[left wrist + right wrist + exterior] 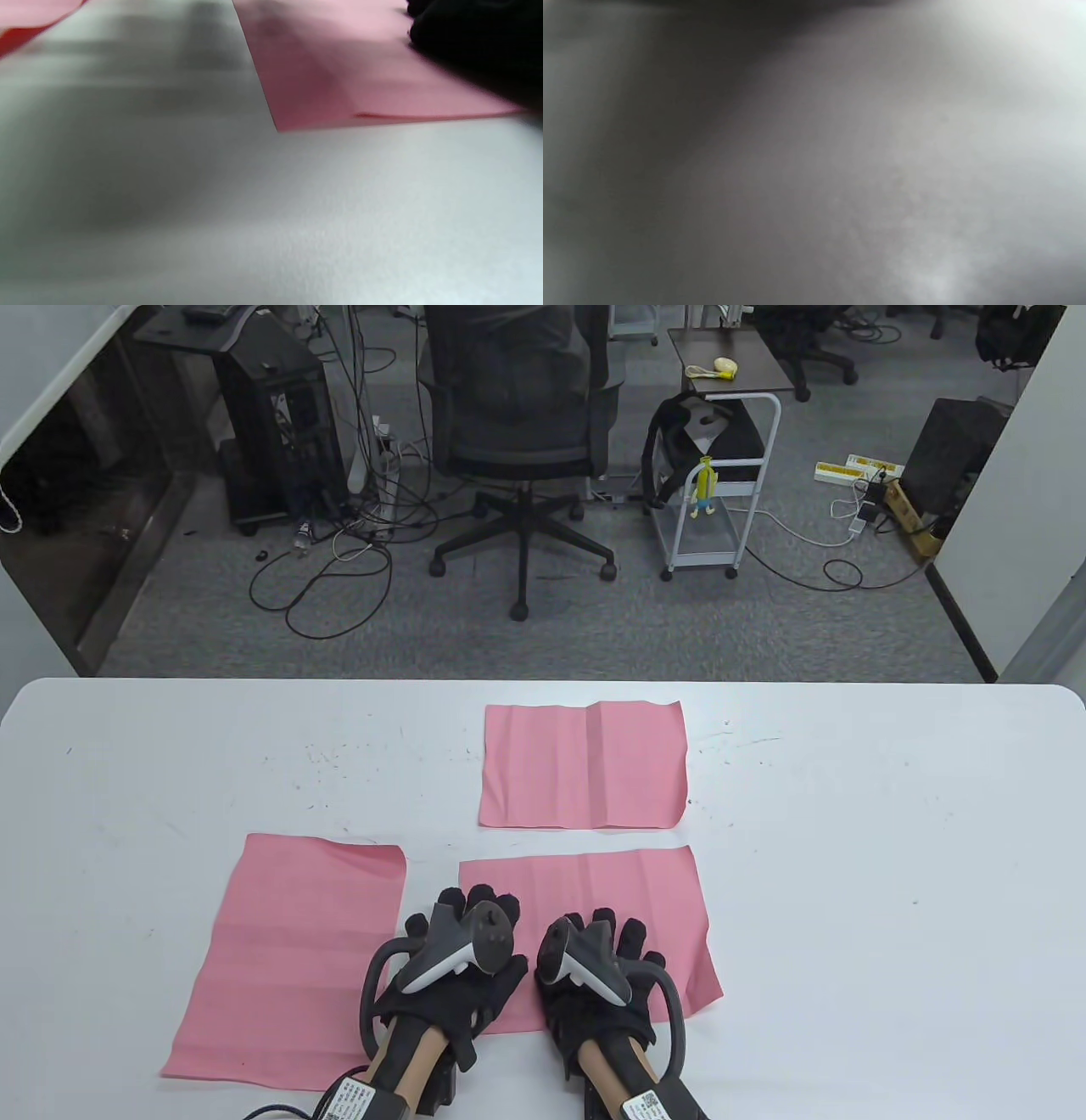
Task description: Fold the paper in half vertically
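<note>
Both the left hand (454,963) and right hand (598,971) press flat, fingers spread, on the near pink paper (645,899). One more pink sheet (585,768) lies at 12 o'clock, another (288,950) at 9 o'clock.

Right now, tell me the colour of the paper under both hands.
Pink, plain with faint crease lines. The paper shows best in the table view.

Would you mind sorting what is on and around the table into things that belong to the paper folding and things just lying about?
Belongs to the job:
- pink sheet under the hands
- left hand, resting flat on it
- right hand, resting flat on it

Just lying about:
- far pink sheet
- left pink sheet
- office chair
- white cart
</note>
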`<state>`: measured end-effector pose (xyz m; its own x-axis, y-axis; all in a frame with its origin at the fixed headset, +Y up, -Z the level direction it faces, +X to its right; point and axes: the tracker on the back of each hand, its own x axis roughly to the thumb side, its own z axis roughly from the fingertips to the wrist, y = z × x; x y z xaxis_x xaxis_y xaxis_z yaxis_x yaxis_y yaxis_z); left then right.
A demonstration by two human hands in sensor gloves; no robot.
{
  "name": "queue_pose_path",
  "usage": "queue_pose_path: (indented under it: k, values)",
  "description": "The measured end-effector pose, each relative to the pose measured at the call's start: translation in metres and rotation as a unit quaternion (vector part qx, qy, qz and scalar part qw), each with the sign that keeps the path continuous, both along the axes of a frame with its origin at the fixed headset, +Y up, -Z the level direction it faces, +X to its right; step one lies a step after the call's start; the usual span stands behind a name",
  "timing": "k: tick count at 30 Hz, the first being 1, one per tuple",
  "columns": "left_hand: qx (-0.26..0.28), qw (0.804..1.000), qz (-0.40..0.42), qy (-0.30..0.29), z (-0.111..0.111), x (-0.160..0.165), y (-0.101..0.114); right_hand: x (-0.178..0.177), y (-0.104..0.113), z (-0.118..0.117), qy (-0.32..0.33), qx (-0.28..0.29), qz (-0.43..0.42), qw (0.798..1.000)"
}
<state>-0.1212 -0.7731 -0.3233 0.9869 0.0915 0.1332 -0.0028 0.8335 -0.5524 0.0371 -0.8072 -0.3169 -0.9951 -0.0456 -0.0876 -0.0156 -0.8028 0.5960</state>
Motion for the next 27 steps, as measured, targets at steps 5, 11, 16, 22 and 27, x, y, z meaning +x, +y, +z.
queue_pose_path:
  k: [5, 11, 16, 22, 27]
  values:
    - [-0.027, 0.999, -0.027, -0.006, -0.001, 0.003, -0.017, 0.0, 0.0, 0.0, 0.001, 0.0, 0.0, 1.0]
    - [-0.038, 0.998, -0.051, -0.011, 0.0, 0.004, -0.027, 0.0, 0.0, 0.0, 0.001, 0.002, -0.001, 1.0]
    - [-0.045, 0.998, -0.051, -0.012, 0.0, 0.005, -0.027, 0.012, 0.014, -0.005, 0.001, 0.019, -0.025, 1.0]
    - [-0.053, 0.998, -0.042, -0.011, 0.0, 0.004, -0.029, 0.071, 0.053, -0.04, -0.076, 0.073, -0.055, 0.993]
    - [-0.058, 0.998, -0.039, -0.011, -0.001, 0.004, -0.029, 0.128, 0.051, -0.073, -0.155, 0.06, -0.071, 0.984]
